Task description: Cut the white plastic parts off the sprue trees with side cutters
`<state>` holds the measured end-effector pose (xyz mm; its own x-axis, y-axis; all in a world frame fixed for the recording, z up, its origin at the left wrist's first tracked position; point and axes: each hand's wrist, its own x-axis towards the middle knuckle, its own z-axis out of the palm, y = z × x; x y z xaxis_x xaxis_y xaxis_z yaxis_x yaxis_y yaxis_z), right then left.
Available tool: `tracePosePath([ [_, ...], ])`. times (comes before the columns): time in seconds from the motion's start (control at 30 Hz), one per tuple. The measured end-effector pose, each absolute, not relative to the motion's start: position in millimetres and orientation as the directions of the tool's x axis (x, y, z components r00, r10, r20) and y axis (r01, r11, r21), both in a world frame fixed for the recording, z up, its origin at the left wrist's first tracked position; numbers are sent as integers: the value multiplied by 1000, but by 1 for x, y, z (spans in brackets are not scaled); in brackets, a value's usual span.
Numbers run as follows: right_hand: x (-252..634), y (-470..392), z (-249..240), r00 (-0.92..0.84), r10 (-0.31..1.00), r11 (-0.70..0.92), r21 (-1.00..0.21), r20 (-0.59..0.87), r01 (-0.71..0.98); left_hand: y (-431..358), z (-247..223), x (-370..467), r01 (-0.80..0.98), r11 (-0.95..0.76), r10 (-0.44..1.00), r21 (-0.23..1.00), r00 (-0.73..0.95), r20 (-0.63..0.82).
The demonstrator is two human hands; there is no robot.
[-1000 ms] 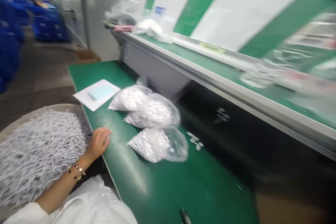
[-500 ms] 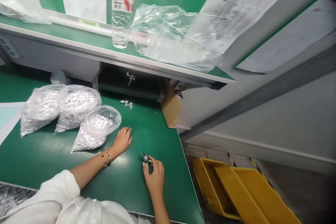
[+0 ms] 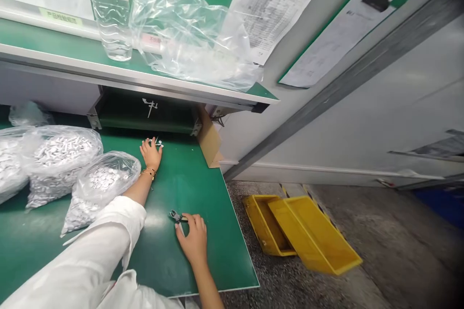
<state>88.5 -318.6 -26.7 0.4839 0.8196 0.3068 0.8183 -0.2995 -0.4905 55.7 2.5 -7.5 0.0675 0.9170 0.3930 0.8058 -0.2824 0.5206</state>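
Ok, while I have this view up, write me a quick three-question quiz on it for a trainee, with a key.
1. True or false: the left hand is at small white parts on the green table.
2. Fill in the gap: the right hand holds a pair of ____.
3. Where does the bottle stand?
a) on the floor
b) on the shelf
c) in a yellow bin

Key: 1. true; 2. pliers; 3. b
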Motion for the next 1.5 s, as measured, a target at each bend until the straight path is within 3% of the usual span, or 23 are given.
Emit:
tracePosePath([
  [0.23,87,-318,-19,479,814,-297,-474,328,829,-29,-3,41,685,-572,820,451,487,300],
  [0.43,90,-321,-24,498,798,-244,-575,338,781,-123,-12,-6,533,-706,697,465,639,325],
  [0.57,91,-321,-26,515,783,-216,-625,348,750,-145,30,-25,470,-765,641,441,627,444],
  [0.67,91,-321,-25,520,782,-217,-634,342,742,-109,97,-19,551,-772,635,317,649,418],
  [0.8,91,-321,-27,521,778,-221,-624,351,750,-26,171,-2,788,-613,746,66,548,378],
  [0.9,94,-322,-32,510,779,-217,-606,365,765,27,192,8,869,-495,784,5,444,435],
  [1.17,95,-316,-54,516,719,-229,-543,465,808,97,193,23,886,-447,870,123,400,288],
  [1.4,99,-318,-40,439,791,-203,-493,427,846,71,208,6,805,-532,842,260,472,262],
  [1.5,97,-319,-33,473,788,-242,-508,395,827,18,200,-21,666,-573,812,478,539,222],
])
